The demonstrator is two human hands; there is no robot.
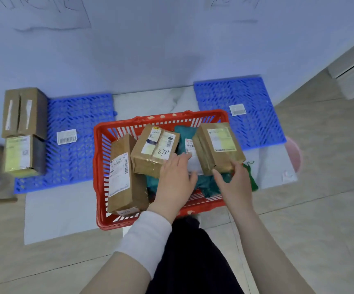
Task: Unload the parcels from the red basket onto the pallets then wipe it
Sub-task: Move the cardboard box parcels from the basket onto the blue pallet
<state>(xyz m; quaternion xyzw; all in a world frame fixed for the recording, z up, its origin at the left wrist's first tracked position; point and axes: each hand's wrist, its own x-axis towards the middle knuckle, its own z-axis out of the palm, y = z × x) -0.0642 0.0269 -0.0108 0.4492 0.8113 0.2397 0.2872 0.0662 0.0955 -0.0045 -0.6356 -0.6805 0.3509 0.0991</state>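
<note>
The red plastic slatted basket stands on a pale sheet on the floor, between two blue plastic lattice pallets, and it still holds parcels. The left pallet carries two brown cardboard boxes at its far left edge, one behind the other, and a loose white barcode label. The right pallet bears only a similar white label. Inside the basket, a long brown cardboard box leans against the left wall. Beside it lies a squat taped cardboard box marked 8732, and teal plastic mailing bags fill the middle and right. The left hand, in a white sleeve, reaches into the basket with its fingers nearly straight. They rest on a white soft parcel just beside the marked box, and nothing is gripped. The right hand grips the near lower corner of a flat brown cardboard box with a yellow-white label, thumb on one side and fingers on the other. This box is tilted over the basket's right side. A dark green item shows behind the right hand, too hidden to identify.
</note>
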